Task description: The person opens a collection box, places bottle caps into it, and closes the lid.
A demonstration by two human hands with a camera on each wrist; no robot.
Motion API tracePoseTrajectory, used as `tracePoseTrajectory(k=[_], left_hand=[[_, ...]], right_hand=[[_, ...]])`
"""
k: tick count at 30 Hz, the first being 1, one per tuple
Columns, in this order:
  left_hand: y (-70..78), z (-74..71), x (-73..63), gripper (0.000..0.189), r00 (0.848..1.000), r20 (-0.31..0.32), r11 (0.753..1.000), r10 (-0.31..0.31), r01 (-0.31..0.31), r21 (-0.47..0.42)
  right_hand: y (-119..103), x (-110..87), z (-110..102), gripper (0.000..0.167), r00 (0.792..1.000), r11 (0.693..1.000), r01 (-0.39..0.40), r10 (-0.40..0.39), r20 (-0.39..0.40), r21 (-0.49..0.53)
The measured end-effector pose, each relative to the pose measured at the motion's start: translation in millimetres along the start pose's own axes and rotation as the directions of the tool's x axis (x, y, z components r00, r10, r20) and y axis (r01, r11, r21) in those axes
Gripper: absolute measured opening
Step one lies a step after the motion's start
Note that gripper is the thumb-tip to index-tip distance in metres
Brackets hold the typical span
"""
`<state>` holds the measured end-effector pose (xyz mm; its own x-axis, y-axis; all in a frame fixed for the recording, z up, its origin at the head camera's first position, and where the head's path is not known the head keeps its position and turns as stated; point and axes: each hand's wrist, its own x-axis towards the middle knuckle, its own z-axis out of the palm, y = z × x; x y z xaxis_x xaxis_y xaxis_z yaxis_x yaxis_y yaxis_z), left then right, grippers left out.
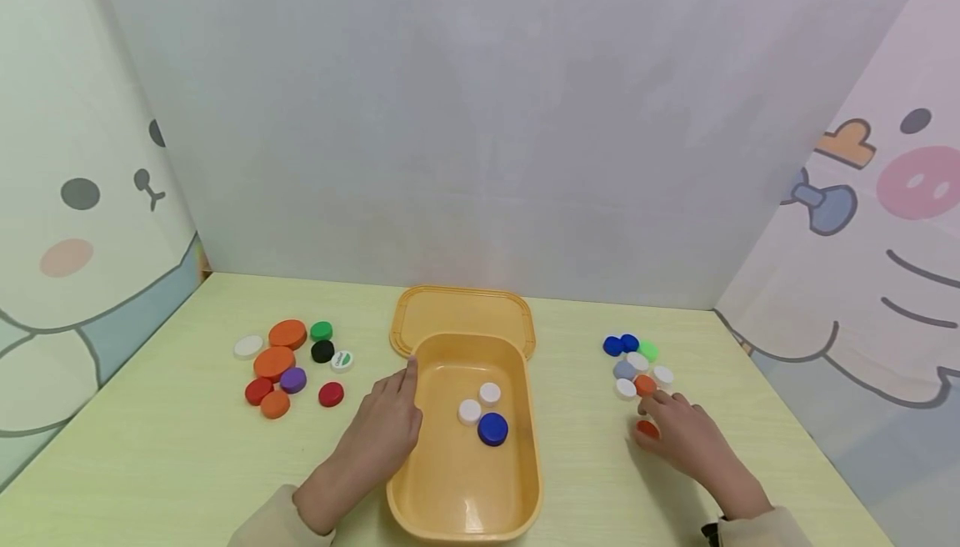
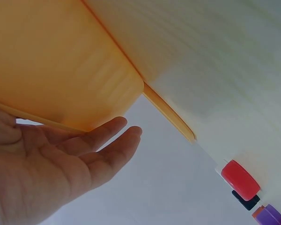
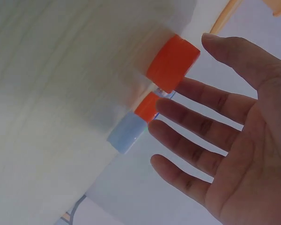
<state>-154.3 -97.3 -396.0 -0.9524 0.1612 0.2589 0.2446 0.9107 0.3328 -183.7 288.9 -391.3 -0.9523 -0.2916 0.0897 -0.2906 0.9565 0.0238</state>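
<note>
My left hand (image 1: 386, 422) lies along the left rim of a yellow-orange plastic box (image 1: 442, 489), its fingers extended and touching the rim. In the left wrist view those fingers (image 2: 114, 147) stick out straight beside the box wall. Two white bottle caps (image 1: 490, 394) and a blue bottle cap (image 1: 492, 429) lie inside the box. My right hand (image 1: 686, 434) reaches down at an orange-red bottle cap (image 3: 172, 63) on the table. The thumb is apart from this cap, and the index finger is right behind it.
Behind the box lies its flat lid (image 1: 465, 313). At left is a group of caps, among them orange caps (image 1: 274, 363), a purple cap (image 1: 293, 379) and a black cap (image 1: 322, 351). Beyond my right hand are blue caps (image 1: 629, 343), white caps (image 1: 626, 388) and a green cap (image 1: 648, 352).
</note>
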Motion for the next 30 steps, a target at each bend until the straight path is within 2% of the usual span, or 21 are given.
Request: tracePoseTrajectory(k=[19, 30], left_hand=[[0.6, 0.4, 0.6, 0.056, 1.000, 0.010, 1.000, -0.004, 0.004, 0.004], [0.2, 0.9, 0.4, 0.055, 1.000, -0.009, 1.000, 0.010, -0.010, 0.011]], right_hand=[[3.9, -7.6, 7.3, 0.028, 0.998, 0.999, -0.043, 0.043, 0.056, 0.002], [2.7, -6.1, 4.8, 0.030, 1.000, 1.000, -0.020, 0.020, 0.021, -0.009]])
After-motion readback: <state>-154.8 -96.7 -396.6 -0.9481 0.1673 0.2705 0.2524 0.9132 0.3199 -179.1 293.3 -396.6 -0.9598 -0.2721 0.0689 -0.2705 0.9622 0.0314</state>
